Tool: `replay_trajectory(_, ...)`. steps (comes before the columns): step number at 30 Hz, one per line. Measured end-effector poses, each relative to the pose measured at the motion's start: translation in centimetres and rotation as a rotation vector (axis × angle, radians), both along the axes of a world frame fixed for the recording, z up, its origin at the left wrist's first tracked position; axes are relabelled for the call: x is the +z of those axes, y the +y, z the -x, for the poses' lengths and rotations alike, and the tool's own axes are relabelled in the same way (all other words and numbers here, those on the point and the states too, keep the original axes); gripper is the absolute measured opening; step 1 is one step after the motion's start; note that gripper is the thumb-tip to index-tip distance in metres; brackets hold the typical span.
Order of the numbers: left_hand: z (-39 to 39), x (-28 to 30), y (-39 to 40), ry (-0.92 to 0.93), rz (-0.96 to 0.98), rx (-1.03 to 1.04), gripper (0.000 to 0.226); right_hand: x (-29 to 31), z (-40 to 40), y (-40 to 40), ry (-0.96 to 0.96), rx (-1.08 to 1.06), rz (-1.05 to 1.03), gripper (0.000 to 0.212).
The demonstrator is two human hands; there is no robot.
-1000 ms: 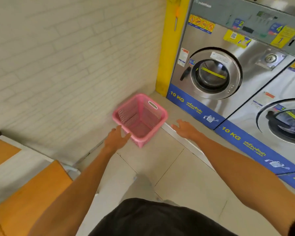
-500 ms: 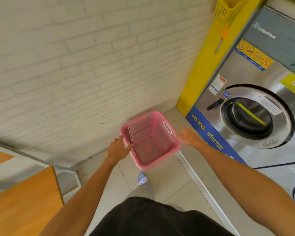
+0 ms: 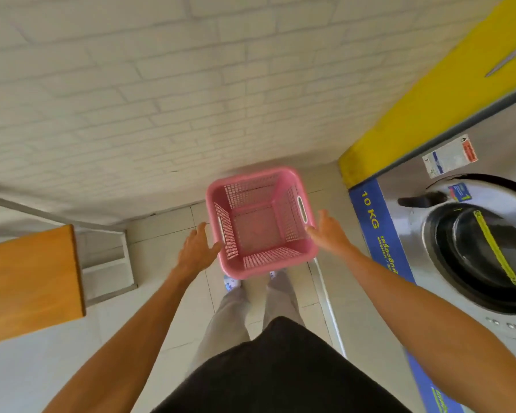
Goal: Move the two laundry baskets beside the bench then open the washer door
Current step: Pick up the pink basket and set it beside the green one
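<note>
An empty pink laundry basket (image 3: 259, 257) stands on the tiled floor just in front of my feet, near the white brick wall. My left hand (image 3: 197, 249) is open at the basket's left rim, fingertips touching or nearly touching it. My right hand (image 3: 330, 232) is open at the right rim beside the handle slot. The washer (image 3: 447, 263) stands at the right, its round door (image 3: 483, 251) shut, black handle at the door's upper left. The wooden bench (image 3: 30, 281) is at the left. Only one basket is in view.
A yellow pillar (image 3: 429, 93) rises between the wall and the washer. The bench's grey metal leg frame (image 3: 108, 263) stands left of the basket. A raised white strip (image 3: 325, 290) runs along the floor in front of the washer.
I have stepped closer and look straight down into the basket. Both hands have moved in from the near side to either rim of the basket.
</note>
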State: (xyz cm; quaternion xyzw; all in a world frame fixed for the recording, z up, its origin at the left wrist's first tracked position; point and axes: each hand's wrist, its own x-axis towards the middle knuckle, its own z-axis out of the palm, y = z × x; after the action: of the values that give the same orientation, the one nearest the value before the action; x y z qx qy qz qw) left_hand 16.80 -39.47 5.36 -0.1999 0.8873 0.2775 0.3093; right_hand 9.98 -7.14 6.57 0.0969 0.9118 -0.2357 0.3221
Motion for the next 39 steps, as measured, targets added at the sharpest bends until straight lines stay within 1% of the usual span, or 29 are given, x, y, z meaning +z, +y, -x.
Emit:
replay_trajectory(3,0.2,-2.5,1.4,-0.033,-0.004,0.090,0.085,-3.0,2.3,1.5,-0.036,0.050,-0.025,0.057)
replay_trajectory(6,1.0,-5.6,2.4,-0.061,-0.003,0.153,0.086,-6.9,4.1,2.6,-0.061,0.033,-0.039,0.060)
replay_trajectory(10,2.7,-10.5,3.7,-0.027,0.013,0.184,0.082,-13.0,5.7,4.5,-0.042,0.036,-0.077,0.059)
replay_trajectory(12,3.2,-13.4,3.8,-0.010,0.043,0.196,0.080,-16.2,6.0,5.2,-0.037,0.066,-0.086,0.063)
replay_trajectory(14,3.6,-16.5,3.5,-0.019,0.062,0.237,0.085,-19.5,6.4,5.6,-0.024,0.091,-0.086,0.069)
replay_trajectory(16,3.9,-19.8,3.2,-0.036,0.072,0.279,0.093,-23.0,6.9,6.1,-0.020,0.074,-0.097,0.070)
replay_trajectory(18,3.7,-23.2,2.6,-0.034,0.089,0.327,0.098,-26.3,7.6,5.9,-0.001,0.055,-0.083,0.067)
replay_trajectory(21,3.2,-28.1,1.8,0.025,0.097,0.354,0.093,-30.6,8.0,5.1,0.089,0.010,-0.018,0.057)
replay_trajectory(24,3.0,-31.5,1.1,0.057,-0.058,0.284,0.083,-32.9,8.1,4.6,0.145,-0.073,-0.125,0.049)
replay_trajectory(26,3.2,-32.4,1.0,0.038,-0.137,0.313,0.081,-33.2,8.2,4.3,0.133,-0.088,-0.174,0.041)
replay_trajectory(29,3.0,-30.5,1.3,0.123,-0.165,0.373,0.069,-31.3,8.4,4.3,0.107,-0.053,-0.155,0.033)
replay_trajectory(30,2.6,-29.1,1.2,0.156,-0.165,0.380,0.070,-30.1,8.6,4.4,0.112,-0.045,-0.139,0.032)
replay_trajectory(32,1.6,-25.4,1.1,0.159,-0.170,0.403,0.075,-26.8,8.8,4.2,0.121,-0.051,-0.109,0.031)
replay_trajectory(34,0.0,-20.7,0.3,0.169,-0.153,0.454,0.076,-22.7,8.7,3.1,0.165,-0.028,-0.050,0.032)
replay_trajectory(36,-1.8,-15.1,-1.1,0.205,-0.127,0.523,0.074,-17.4,8.9,1.1,0.200,0.031,0.030,0.039)
replay_trajectory(39,-5.8,-6.4,-2.5,0.263,-0.091,0.694,0.063,-9.2,8.4,-2.4,0.250,0.104,0.115,0.059)
